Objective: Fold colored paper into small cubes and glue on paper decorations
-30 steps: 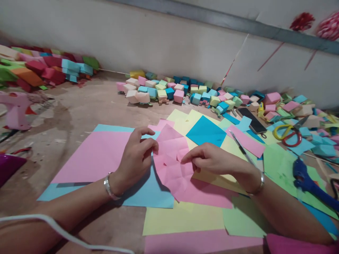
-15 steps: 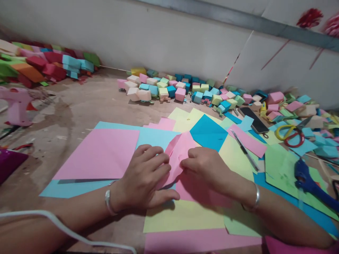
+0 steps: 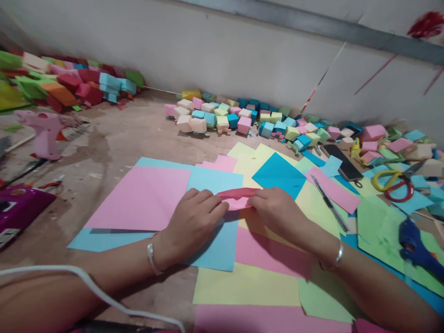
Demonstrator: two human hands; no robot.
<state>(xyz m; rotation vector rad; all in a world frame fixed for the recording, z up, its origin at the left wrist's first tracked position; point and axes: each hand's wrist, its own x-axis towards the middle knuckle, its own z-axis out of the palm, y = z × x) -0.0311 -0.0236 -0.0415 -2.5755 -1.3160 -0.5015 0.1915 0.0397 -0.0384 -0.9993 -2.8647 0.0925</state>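
Note:
A folded pink paper (image 3: 237,198) lies as a narrow strip over the light blue sheet (image 3: 208,240), gripped at both ends. My left hand (image 3: 192,222) pinches its left end with curled fingers. My right hand (image 3: 277,212) presses and pinches its right end. Both wrists carry silver bangles. A large pink sheet (image 3: 142,199) lies just left of my left hand, and a bright blue square (image 3: 277,173) lies just beyond the folded piece.
Several small folded paper cubes (image 3: 243,122) line the wall. A phone (image 3: 342,162), a pen (image 3: 329,203), scissors (image 3: 393,182), and a blue tool (image 3: 416,247) lie at right. A pink glue gun (image 3: 45,134) and a purple object (image 3: 17,208) are at left. A white cable (image 3: 86,286) crosses my left forearm.
The creased pink paper, open a second ago, has been folded down into a flat narrow strip. Both hands closed in on it and moved slightly away from me.

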